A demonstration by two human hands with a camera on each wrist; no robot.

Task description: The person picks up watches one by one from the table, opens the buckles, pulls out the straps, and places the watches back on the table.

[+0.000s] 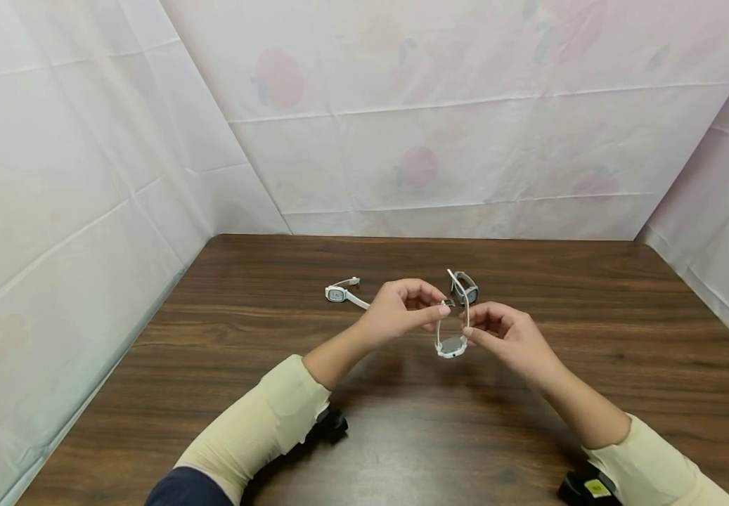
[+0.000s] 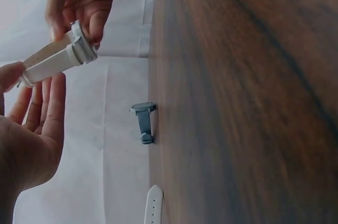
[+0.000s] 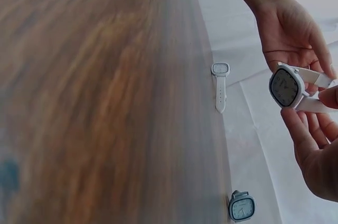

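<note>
- White wristwatch with a squarish rounded case and slim white strap (image 1: 452, 336): held in mid-air between both hands, above the dark wooden tabletop (image 1: 465, 436), case hanging lowest, both strap ends rising to the fingertips.
- Left hand (image 1: 396, 309): fingers curled, pinching the strap end with the small metal buckle.
- Right hand (image 1: 503, 334): fingers curled round the other strap half, close beside the case.
- Step in hand, by judgement: bringing the two strap ends together to fasten the buckle; not yet joined.
- Next move likely calls for threading the free tip through the buckle, with fine fingertip alignment.
- Beyond the right hand: grey watch (image 1: 465, 287) standing on edge.
- Beyond the left hand: second white watch (image 1: 341, 293), lying flat.
</note>
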